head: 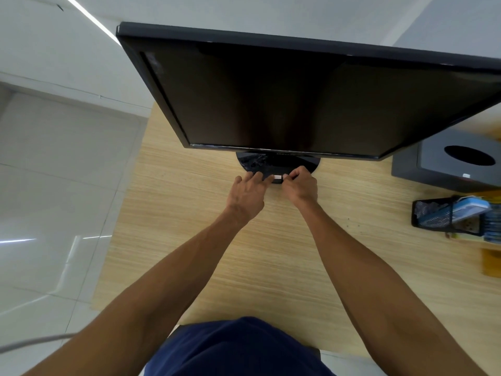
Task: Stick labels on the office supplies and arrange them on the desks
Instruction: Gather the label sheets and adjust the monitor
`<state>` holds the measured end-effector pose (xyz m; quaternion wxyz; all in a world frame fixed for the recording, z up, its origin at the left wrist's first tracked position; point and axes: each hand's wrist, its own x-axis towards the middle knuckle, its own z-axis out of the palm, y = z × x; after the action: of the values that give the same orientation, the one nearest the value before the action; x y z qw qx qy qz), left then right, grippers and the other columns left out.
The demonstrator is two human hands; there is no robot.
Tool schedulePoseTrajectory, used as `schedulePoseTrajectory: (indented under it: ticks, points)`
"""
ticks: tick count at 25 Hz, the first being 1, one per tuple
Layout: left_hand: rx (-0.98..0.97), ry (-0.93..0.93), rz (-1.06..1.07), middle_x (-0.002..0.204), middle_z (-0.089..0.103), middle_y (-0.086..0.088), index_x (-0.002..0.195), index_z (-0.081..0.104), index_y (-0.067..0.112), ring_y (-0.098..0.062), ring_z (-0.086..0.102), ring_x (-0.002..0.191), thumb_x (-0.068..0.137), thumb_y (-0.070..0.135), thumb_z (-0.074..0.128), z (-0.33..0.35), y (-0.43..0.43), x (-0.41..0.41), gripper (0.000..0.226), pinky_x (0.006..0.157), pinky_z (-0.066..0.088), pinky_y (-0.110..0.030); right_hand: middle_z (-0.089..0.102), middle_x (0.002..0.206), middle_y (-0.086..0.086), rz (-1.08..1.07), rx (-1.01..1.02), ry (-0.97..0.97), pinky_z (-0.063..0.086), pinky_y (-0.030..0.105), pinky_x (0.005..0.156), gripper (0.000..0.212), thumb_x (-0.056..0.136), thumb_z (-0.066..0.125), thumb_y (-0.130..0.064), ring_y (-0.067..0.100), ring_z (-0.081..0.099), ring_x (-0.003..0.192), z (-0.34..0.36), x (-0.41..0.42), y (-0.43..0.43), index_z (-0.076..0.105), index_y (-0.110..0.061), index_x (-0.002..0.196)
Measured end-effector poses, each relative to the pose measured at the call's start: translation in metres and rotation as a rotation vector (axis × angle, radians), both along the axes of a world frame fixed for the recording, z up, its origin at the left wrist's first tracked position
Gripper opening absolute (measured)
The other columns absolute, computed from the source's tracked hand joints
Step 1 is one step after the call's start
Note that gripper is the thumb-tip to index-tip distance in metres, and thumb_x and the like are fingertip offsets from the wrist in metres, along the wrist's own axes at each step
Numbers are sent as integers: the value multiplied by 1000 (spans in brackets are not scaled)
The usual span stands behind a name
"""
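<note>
- The left forearm (162,280) and the right forearm (360,267) are seen uncovered along their whole visible length.
- The left hand (248,195) and the right hand (299,185) are likewise shown bare.
- A navy garment (238,348) is worn, seen at the bottom centre; whether it is a shirt or trousers cannot be told.
- Its cloth is plain, dark and softly folded.

Both arms (bare as far as they show) reach forward and converge until the hands nearly meet. The left hand (248,192) lies palm down, its fingers spread and extended, tips pressing down. The right hand (299,184) is knuckles up, fingers curled, pinching a small white label (278,176) just beside the left fingertips.
</note>
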<state>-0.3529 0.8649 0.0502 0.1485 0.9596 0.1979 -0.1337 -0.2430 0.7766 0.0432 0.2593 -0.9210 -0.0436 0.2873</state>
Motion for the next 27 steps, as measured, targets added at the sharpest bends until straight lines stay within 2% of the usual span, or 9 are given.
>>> schedulePoseTrajectory:
  ticks: [3, 7, 11, 14, 18, 21, 24, 27]
  points:
    - [-20, -24, 8, 122, 55, -6, 149, 34, 20, -24, 52, 114, 90, 5, 50, 0, -6, 4, 63, 93, 43, -37, 60, 78, -4, 21, 11, 3, 42, 26, 55, 21, 90, 64, -37, 12, 56, 67, 1, 2, 0, 55, -18, 92]
    - [-40, -25, 14, 122, 57, -8, 145, 41, 14, -24, 52, 115, 90, 3, 48, 0, -5, 4, 56, 95, 44, -37, 59, 80, -2, 41, 28, 5, 42, 26, 58, 15, 93, 61, -29, 15, 57, 72, -2, 3, -3, 56, -16, 94]
    - [-45, -42, 27, 121, 57, -9, 145, 40, 13, -25, 53, 114, 89, 2, 50, 1, -10, 4, 57, 95, 46, -37, 58, 76, -3, 43, 38, 3, 41, 23, 54, 20, 90, 65, -34, 11, 54, 65, -2, 3, -2, 55, -17, 92]
    - [-49, -28, 38, 121, 58, -9, 137, 46, 8, -24, 53, 114, 88, 1, 50, 1, -12, 4, 49, 95, 46, -35, 57, 78, -3, 58, 32, 5, 40, 25, 56, 16, 92, 62, -29, 15, 56, 72, -4, 4, -4, 55, -15, 95]
    - [-62, -52, 22, 121, 56, -9, 144, 39, 12, -25, 53, 114, 89, 1, 50, 1, -12, 5, 58, 95, 46, -37, 58, 77, -3, 45, 39, 6, 39, 24, 54, 22, 90, 65, -35, 12, 54, 67, -3, 4, -4, 55, -16, 93]
    - [-59, -38, 27, 119, 58, -10, 133, 48, 7, -25, 54, 112, 88, 1, 50, 1, -12, 8, 46, 94, 46, -36, 58, 79, -1, 55, 41, 3, 38, 25, 55, 16, 92, 61, -29, 16, 56, 72, -4, 4, -4, 55, -14, 95]
    - [-69, -62, 32, 118, 58, -11, 137, 45, 8, -26, 55, 111, 88, 1, 51, 0, -13, 8, 49, 93, 47, -37, 56, 75, -3, 49, 57, -3, 38, 22, 52, 21, 90, 64, -33, 13, 54, 65, -3, 3, -4, 54, -15, 92]
    - [-62, -58, 15, 117, 59, -12, 132, 48, 6, -27, 55, 110, 88, 0, 49, -1, -13, 8, 44, 92, 47, -37, 55, 74, -4, 43, 57, 9, 36, 21, 51, 15, 92, 62, -28, 14, 54, 67, -4, 3, -5, 53, -16, 92]
